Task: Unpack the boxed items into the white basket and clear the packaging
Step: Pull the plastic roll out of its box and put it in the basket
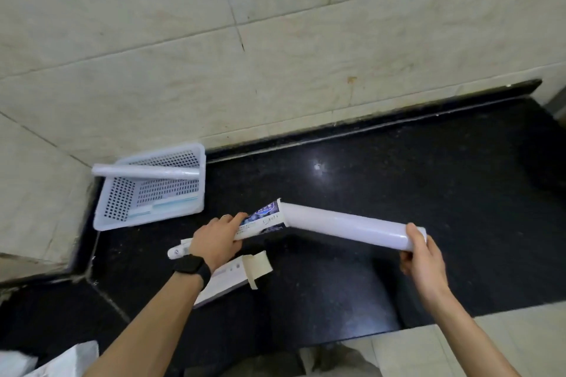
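Note:
My right hand (pixel 421 254) grips the right end of a long white roll (pixel 346 225) held above the black counter (pixel 398 177). The roll's left end sits in a printed blue-and-white box (pixel 260 219), and my left hand (pixel 217 239) is closed on that box. The white perforated basket (pixel 119 193) stands in the back left corner, tilted. Another white roll (pixel 147 172) lies across its rim, and a white-and-blue flat item (pixel 165 205) lies inside it.
An opened flat white carton (pixel 235 275) with cardboard flaps lies under my left wrist, next to a small white tube (pixel 177 251). White crumpled packaging (pixel 46 361) is at the bottom left. Tiled walls bound the counter at the back and left.

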A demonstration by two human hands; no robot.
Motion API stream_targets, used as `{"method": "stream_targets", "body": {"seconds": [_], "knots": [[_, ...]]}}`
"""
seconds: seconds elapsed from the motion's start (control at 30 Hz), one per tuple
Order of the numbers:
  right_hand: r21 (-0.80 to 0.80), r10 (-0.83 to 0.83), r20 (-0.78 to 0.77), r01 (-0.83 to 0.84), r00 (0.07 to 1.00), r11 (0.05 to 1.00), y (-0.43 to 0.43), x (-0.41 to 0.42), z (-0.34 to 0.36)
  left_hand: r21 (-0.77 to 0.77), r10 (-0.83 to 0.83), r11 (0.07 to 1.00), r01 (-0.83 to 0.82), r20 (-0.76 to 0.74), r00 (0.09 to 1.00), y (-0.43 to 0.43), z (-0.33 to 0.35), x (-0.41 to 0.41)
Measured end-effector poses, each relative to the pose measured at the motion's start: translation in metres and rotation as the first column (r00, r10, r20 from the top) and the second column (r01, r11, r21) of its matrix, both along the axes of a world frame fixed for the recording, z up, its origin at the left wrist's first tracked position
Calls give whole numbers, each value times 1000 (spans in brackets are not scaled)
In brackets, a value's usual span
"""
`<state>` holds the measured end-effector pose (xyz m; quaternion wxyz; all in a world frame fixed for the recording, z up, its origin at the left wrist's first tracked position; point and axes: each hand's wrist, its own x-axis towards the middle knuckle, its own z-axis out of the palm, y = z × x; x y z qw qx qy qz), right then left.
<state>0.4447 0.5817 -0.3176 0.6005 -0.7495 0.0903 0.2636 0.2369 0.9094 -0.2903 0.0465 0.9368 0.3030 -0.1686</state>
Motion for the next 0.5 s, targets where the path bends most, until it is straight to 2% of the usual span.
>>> {"method": "stream_targets", "body": {"seconds": [0.13,0.27,0.37,0.5], "knots": [[28,-189,-32,190,981,981,-23,-4,-2,-60,-16,998,14,-23,1000,-10,-22,35],[93,-309,-112,320,944,943,-48,-10,-10,-18,-175,985,174,-104,979,-24,-43,70],[101,-346,-137,360,928,927,-60,-18,-15,-23,-280,960,280,-148,948,-34,-56,92],[33,-323,-94,327,942,945,-63,-32,-18,-126,-291,955,269,-214,933,-38,-70,96]]}}
